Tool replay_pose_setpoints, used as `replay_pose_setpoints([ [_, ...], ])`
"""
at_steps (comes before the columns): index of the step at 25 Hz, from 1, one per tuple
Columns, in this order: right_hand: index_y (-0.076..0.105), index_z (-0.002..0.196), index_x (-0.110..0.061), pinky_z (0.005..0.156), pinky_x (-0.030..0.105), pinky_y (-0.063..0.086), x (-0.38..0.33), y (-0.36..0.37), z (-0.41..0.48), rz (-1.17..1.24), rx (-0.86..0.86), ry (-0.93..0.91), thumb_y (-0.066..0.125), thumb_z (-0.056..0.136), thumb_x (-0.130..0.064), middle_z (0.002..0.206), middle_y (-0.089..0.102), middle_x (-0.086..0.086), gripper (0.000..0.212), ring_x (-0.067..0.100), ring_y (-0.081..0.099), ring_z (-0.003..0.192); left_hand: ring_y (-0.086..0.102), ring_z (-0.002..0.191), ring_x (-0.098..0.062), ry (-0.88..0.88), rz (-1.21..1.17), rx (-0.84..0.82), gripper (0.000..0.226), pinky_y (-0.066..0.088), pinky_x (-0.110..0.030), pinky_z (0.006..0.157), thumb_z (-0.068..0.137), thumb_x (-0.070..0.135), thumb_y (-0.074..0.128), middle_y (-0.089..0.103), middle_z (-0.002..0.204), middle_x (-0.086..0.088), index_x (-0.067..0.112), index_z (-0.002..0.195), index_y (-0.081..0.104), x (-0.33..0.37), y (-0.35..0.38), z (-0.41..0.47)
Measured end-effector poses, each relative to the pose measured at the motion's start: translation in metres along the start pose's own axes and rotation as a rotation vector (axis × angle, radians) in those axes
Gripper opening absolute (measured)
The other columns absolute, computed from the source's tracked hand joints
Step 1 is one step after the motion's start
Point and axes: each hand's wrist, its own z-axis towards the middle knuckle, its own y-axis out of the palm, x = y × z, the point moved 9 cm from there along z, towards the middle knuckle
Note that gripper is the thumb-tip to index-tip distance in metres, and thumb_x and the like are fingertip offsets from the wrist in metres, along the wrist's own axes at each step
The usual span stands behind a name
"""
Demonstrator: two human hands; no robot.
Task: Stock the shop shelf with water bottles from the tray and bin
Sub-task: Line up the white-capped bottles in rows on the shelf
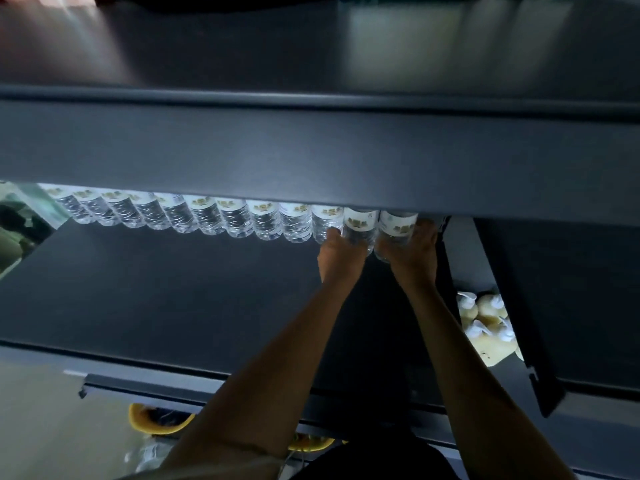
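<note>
Both hands reach deep over the dark shelf (173,289). The left hand (341,252) curls round the lower body of one water bottle (360,225), and the right hand (414,251) grips a second water bottle (396,226) just beside it. These two are at the right end of a row of water bottles (207,216) along the back, their tops hidden by the upper shelf (311,150). Pale yellow pump bottles (485,320) sit in the neighbouring bay to the right.
</note>
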Motion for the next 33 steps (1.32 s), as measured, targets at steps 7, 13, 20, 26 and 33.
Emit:
replay_pose_setpoints([
  [7, 0.037, 0.154, -0.012, 0.112, 0.055, 0.043, 0.001, 0.006, 0.019, 0.068, 0.052, -0.008, 0.082, 0.085, -0.037, 0.155, 0.040, 0.016, 0.085, 0.039, 0.045, 0.139, 0.050, 0.061, -0.006, -0.035, -0.257, -0.183, 0.009, 0.038, -0.010, 0.044, 0.085, 0.014, 0.069, 0.058, 0.072, 0.006, 0.019, 0.087, 0.062, -0.003, 0.020, -0.008],
  [13, 0.033, 0.152, -0.007, 0.105, 0.049, 0.044, 0.007, 0.011, -0.014, 0.091, 0.120, 0.152, 0.083, 0.082, -0.026, 0.147, 0.036, 0.022, 0.088, 0.042, 0.042, 0.133, 0.058, 0.082, -0.001, 0.054, -0.334, -0.285, 0.017, 0.045, -0.020, 0.072, 0.091, 0.020, 0.067, 0.065, 0.093, 0.008, 0.023, 0.107, 0.062, 0.000, 0.010, -0.040],
  [20, 0.060, 0.119, -0.001, 0.087, 0.031, 0.050, -0.055, 0.054, -0.144, 0.210, -0.078, -0.271, 0.070, 0.091, -0.004, 0.114, 0.057, 0.017, 0.030, 0.019, 0.058, 0.095, 0.064, 0.100, -0.004, 0.181, -0.392, 0.107, 0.027, 0.054, -0.023, 0.087, 0.093, 0.019, 0.067, 0.062, 0.117, 0.000, 0.016, 0.120, 0.065, -0.068, -0.098, -0.118],
  [26, 0.063, 0.114, -0.015, 0.077, 0.020, 0.049, -0.105, 0.164, -0.342, 0.308, -0.659, -0.647, 0.065, 0.092, -0.007, 0.099, 0.063, 0.000, 0.023, 0.007, 0.061, 0.086, 0.064, 0.090, -0.006, 0.130, -0.376, 0.691, 0.010, 0.052, -0.024, 0.070, 0.096, 0.028, 0.061, 0.062, 0.105, 0.000, 0.027, 0.105, 0.062, -0.225, -0.272, -0.249],
  [33, 0.063, 0.117, -0.001, 0.075, 0.053, 0.051, 0.012, 0.286, -0.538, -0.241, -1.267, -0.679, 0.075, 0.083, -0.005, 0.100, 0.054, 0.015, 0.036, 0.029, 0.056, 0.078, 0.065, 0.094, -0.025, -0.657, -0.066, 0.893, 0.034, 0.053, -0.043, 0.084, 0.090, 0.024, 0.069, 0.058, 0.119, -0.006, 0.009, 0.118, 0.058, -0.491, -0.354, -0.436],
])
